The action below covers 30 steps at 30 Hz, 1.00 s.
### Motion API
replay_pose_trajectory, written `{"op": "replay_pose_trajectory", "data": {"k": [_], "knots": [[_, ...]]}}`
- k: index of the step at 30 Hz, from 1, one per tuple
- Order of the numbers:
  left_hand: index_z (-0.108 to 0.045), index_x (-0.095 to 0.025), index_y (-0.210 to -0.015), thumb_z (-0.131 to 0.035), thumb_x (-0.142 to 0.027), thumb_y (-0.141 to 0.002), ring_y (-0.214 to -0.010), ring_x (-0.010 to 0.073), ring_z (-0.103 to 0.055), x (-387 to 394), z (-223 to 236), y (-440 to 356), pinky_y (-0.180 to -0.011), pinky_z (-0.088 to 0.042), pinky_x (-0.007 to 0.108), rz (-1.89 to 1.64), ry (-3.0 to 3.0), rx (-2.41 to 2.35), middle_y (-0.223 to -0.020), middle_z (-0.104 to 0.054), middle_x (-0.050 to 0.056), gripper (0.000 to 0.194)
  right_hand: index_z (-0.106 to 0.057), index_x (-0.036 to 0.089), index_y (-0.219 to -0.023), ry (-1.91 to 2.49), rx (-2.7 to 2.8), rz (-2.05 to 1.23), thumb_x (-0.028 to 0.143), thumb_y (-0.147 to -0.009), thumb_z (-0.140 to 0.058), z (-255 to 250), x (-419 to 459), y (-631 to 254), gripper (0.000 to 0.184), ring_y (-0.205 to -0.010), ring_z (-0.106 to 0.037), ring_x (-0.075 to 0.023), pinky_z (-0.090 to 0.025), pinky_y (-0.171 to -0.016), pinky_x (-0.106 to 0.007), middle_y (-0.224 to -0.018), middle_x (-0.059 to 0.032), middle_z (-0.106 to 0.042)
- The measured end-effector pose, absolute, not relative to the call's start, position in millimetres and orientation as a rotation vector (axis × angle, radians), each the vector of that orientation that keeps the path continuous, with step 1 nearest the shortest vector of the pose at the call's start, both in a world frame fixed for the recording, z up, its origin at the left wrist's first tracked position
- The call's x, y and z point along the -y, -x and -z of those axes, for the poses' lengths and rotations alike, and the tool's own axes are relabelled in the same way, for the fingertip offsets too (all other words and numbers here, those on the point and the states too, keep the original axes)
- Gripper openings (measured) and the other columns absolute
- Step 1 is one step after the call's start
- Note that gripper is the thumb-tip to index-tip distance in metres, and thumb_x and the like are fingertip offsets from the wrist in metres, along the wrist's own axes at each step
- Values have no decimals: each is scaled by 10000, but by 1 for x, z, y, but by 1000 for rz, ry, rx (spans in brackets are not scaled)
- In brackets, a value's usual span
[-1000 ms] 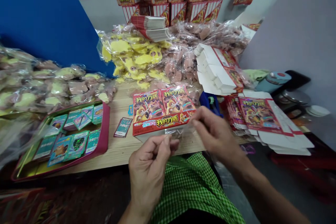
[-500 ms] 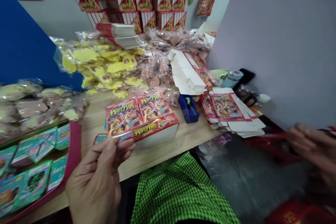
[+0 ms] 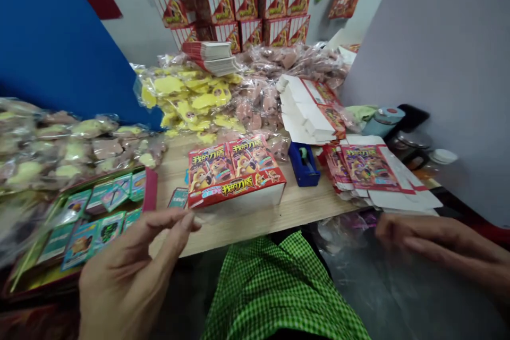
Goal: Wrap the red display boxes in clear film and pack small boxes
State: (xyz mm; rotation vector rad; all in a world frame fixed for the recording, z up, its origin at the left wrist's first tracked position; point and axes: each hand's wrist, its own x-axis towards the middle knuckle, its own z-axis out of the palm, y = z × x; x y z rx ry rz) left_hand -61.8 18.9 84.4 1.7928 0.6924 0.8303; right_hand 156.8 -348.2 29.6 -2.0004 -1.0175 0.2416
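The left hand reaches in from the near left, its thumb and forefinger nearly meeting just beside the near edge of the red carton; a wisp of clear film may lie there, but whether those fingers grip anything I cannot tell. The right hand hangs off the table's near right edge, fingers loosely together and empty. The carton sits built on the wooden table, its 2 printed panels facing up. To its right lie a blue tape dispenser and flat printed blanks; farther off, a pile of part-folded white cartons. Finished boxes stand stacked far back, while bagged yellow plush toys and a tin tray of teal cards remain unpacked, so much work appears left
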Motion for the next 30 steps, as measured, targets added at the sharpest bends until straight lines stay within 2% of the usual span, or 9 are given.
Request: {"op": "replay_pose_trajectory", "data": {"k": [3,6,9,12,15,18,21,26,30], "knots": [[-717,-242,-880,-794,-348,-843,-701,164,-671,-23,-100,51,-617,-554,247,-905,-1687,-705,-791,-754,-9,137,-728,248,-1029,2167,1234,-77,286,-993,-472,-41,299,-170,262,-612,-642,-231,-564,-550,-362,-797,-78,-667],[-638,-254,-1007,-801,-270,-816,-570,125,-620,-34,-108,39,-503,-491,211,-870,-1463,-633,-737,-743,-29,252,-556,203,-1396,2281,1258,460,156,-949,-485,-55,242,-172,455,-936,-688,-298,-595,-797,-463,-1146,-149,-670],[-564,-259,-1152,-818,-232,-765,-506,108,-602,-44,-108,27,-451,-457,183,-804,-1321,-605,-721,-740,-27,464,-319,216,-1550,2058,1502,763,92,-909,-540,-60,198,-165,690,-1408,-434,-409,-461,-1065,-640,-1552,-205,-394],[-495,-242,-1112,-844,-223,-681,-460,106,-598,-49,-103,17,-415,-431,155,-743,-1277,-576,-668,-730,-17,555,-297,262,-1531,1799,1666,861,35,-841,-567,-57,174,-158,775,-1543,-177,-429,-368,-1135,-711,-1701,-142,-63],[-428,-241,-994,-849,-235,-660,-449,107,-605,-51,-95,11,-402,-418,144,-683,-1294,-574,-683,-750,13,537,-427,300,-1422,1614,1644,829,48,-818,-590,-59,166,-153,674,-1527,-239,-421,-383,-1143,-697,-1702,-72,-79],[-391,-241,-912,-842,-273,-689,-482,130,-650,-56,-90,13,-409,-442,158,-609,-1296,-602,-727,-768,38,504,-548,297,-1234,1638,1568,721,61,-871,-565,-69,166,-150,434,-1362,-492,-369,-508,-1040,-593,-1559,-94,-392],[-464,-234,-964,-827,-326,-738,-536,160,-694,-62,-87,23,-434,-487,188,-532,-1288,-574,-794,-785,58,437,-561,270,-1068,1717,1497,529,68,-944,-506,-78,165,-152,243,-1178,-604,-303,-542,-942,-496,-1314,-101,-583],[-659,-202,-1222,-796,-343,-813,-813,231,-754,-69,-78,40,-694,-615,316,-506,-1493,-374,-1040,-776,140,454,-542,251,-1020,1718,1409,318,115,-1009,-482,-80,160,-158,149,-1107,-619,-253,-515,-938,-439,-1196,-78,-612],[-786,-224,-955,-765,-269,-850,-895,186,-687,-73,-71,39,-797,-559,268,-786,-1875,-372,-950,-734,68,117,-574,234,-989,1761,1350,53,228,-1026,-505,-90,160,-159,79,-1001,-643,-245,-507,-814,-378,-1113,-74,-653]]}}
